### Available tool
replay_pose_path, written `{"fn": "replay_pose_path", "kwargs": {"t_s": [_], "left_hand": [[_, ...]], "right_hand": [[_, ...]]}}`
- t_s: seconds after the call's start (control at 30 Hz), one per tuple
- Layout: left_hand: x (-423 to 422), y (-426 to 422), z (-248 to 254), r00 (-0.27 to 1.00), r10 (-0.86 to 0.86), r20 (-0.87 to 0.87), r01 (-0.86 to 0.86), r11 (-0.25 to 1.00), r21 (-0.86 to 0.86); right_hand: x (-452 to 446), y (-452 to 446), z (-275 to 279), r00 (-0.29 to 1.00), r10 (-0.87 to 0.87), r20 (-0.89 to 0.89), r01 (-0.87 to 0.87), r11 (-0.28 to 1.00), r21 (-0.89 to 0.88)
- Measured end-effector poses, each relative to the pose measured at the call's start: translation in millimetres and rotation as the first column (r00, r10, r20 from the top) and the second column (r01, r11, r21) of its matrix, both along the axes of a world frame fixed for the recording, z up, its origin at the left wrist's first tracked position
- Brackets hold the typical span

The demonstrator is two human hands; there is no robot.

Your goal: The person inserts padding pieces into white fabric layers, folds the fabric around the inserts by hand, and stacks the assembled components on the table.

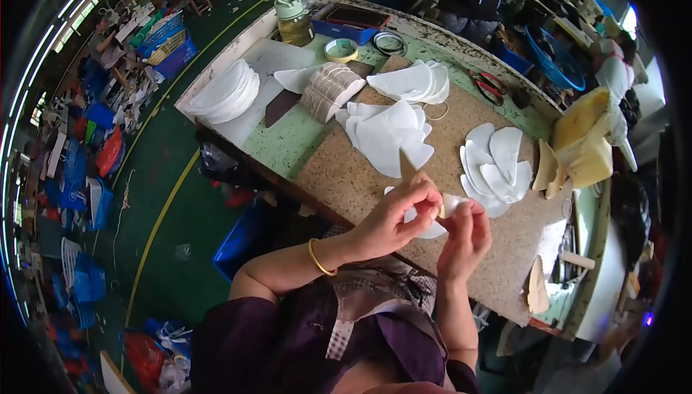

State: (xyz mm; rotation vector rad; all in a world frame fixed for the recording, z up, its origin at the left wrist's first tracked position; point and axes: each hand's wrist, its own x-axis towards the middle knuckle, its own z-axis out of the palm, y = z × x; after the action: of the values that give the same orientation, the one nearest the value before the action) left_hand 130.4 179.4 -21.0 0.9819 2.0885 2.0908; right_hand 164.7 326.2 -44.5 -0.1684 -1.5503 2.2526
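Observation:
My left hand point(404, 210), a gold bangle on its wrist, pinches a small cream-white piece point(451, 205) at its left end. Fingers of my right hand point(465, 239) are closed on the other end of this piece. A tan pointed strip point(408, 165) sticks up beyond my left fingers; how it is held is hidden. Both hands are above the speckled brown board point(346, 170). Just past them lies a fanned pile of white curved pieces point(389, 134). Another spread of white pieces point(497, 167) is to the right of my hands.
White pieces are stacked point(227, 91) at the table's left, near a tan-and-white bundle point(331, 91). Along the back stand a bottle point(293, 23), a tape roll point(341, 50) and a blue tray point(346, 30). Red-handled scissors point(490, 90) and a yellow container point(584, 142) are farther right.

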Motion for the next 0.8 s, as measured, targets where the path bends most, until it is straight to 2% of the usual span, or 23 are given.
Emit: {"fn": "replay_pose_path", "kwargs": {"t_s": [0.03, 0.07, 0.13, 0.17, 0.2, 0.27, 0.3, 0.33, 0.37, 0.4, 0.43, 0.5, 0.53, 0.63, 0.73, 0.8], "left_hand": [[-0.4, -0.9, -4.4, 1.000, -0.024, 0.009, 0.023, 0.996, 0.089], [-0.5, -2.2, -6.3, 0.981, -0.109, 0.158, 0.070, 0.969, 0.238], [0.3, -8.1, -6.1, 0.856, -0.327, 0.399, 0.079, 0.847, 0.526], [0.4, -13.8, -2.2, 0.762, -0.455, 0.462, 0.052, 0.753, 0.656], [-2.9, -26.0, -16.3, 0.741, -0.525, 0.420, 0.111, 0.711, 0.694], [9.8, -44.7, -13.6, 0.793, -0.218, 0.570, -0.068, 0.897, 0.437], [8.9, -76.3, -11.1, 0.818, -0.208, 0.535, 0.125, 0.974, 0.188], [5.8, -103.5, -8.4, 0.842, -0.213, 0.496, 0.294, 0.952, -0.091], [12.7, -104.8, -2.4, 0.967, 0.017, 0.254, 0.070, 0.941, -0.330], [22.3, -103.6, 11.1, 0.979, 0.199, -0.051, -0.198, 0.847, -0.493], [30.5, -102.1, 23.4, 0.875, 0.310, -0.371, -0.476, 0.685, -0.551], [39.5, -69.6, 37.9, 0.857, 0.288, -0.426, -0.457, 0.807, -0.375], [37.3, -50.9, 40.3, 0.842, 0.274, -0.464, -0.433, 0.857, -0.279], [19.6, -14.8, 27.2, 0.883, 0.317, -0.348, -0.389, 0.907, -0.162], [12.1, -1.2, 24.8, 0.852, 0.261, -0.454, -0.352, 0.927, -0.128], [10.2, 6.7, 21.1, 0.888, 0.205, -0.413, -0.272, 0.956, -0.111]], "right_hand": [[-4.7, 1.9, 0.0, 0.997, 0.055, 0.050, -0.038, 0.956, -0.292], [-7.7, 2.2, 0.9, 0.990, 0.065, 0.125, -0.017, 0.937, -0.349], [-9.4, 2.2, 1.3, 0.957, 0.097, 0.274, 0.040, 0.889, -0.456], [-7.2, 2.6, 0.8, 0.953, 0.145, 0.267, -0.020, 0.907, -0.422], [-3.4, 3.9, 0.3, 0.944, 0.194, 0.265, -0.081, 0.919, -0.386], [0.8, 10.3, -0.7, 0.920, 0.293, 0.261, -0.209, 0.928, -0.307], [0.4, 20.8, -3.1, 0.944, 0.157, 0.289, -0.089, 0.968, -0.235], [-4.3, 36.6, -0.1, 0.968, 0.105, 0.226, -0.080, 0.990, -0.118], [-6.9, 53.5, 4.1, 0.984, 0.043, 0.171, -0.030, 0.997, -0.077], [-8.8, 62.4, 8.4, 0.994, -0.022, 0.109, 0.027, 0.999, -0.045], [-8.6, 53.3, 14.3, 0.995, -0.020, 0.096, 0.022, 1.000, -0.016], [-2.9, 16.6, 26.0, 0.997, 0.001, 0.080, -0.005, 0.999, 0.052], [3.4, 2.7, 22.3, 0.990, 0.119, 0.074, -0.126, 0.987, 0.101], [21.7, -16.1, 31.2, 0.986, 0.170, -0.006, -0.168, 0.980, 0.102], [35.4, -3.9, 23.4, 0.961, 0.229, -0.157, -0.213, 0.971, 0.108], [40.4, 9.6, 18.1, 0.919, 0.264, -0.292, -0.246, 0.964, 0.095]]}}
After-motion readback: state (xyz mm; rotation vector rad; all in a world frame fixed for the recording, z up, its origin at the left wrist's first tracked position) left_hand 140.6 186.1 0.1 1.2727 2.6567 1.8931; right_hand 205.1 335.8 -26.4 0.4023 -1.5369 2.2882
